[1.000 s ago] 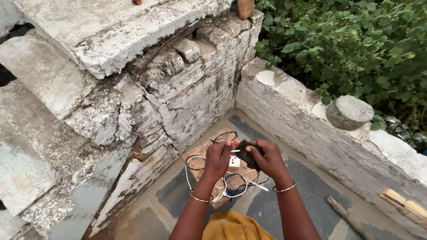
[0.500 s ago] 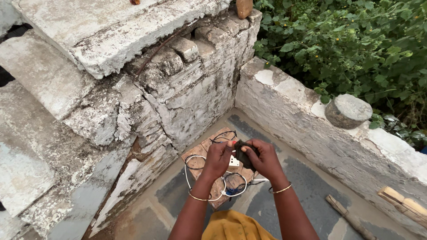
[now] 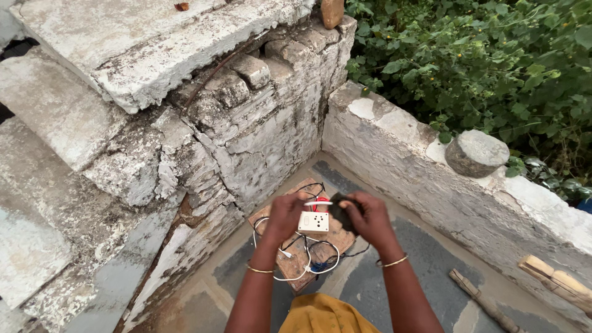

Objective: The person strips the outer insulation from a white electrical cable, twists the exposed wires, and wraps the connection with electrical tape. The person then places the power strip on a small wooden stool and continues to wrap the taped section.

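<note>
White and square, the switch box [image 3: 313, 222] sits low between both hands above the wooden board [image 3: 290, 264], just right of the left hand [image 3: 285, 217], whose closed fingers pinch a thin white stick [image 3: 318, 203] lying left to right, while the right hand [image 3: 365, 216] curls shut around a dark lump [image 3: 340, 210].

Crumbling whitewashed stone steps [image 3: 154, 123], low wall [image 3: 394, 142], round stone [image 3: 476, 152] on it, green bushes [image 3: 481, 55], wooden sticks [image 3: 555, 280]

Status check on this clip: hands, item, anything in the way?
Left hand at white socket box. Right hand grips dark object. Loose wires over wooden board beneath.
</note>
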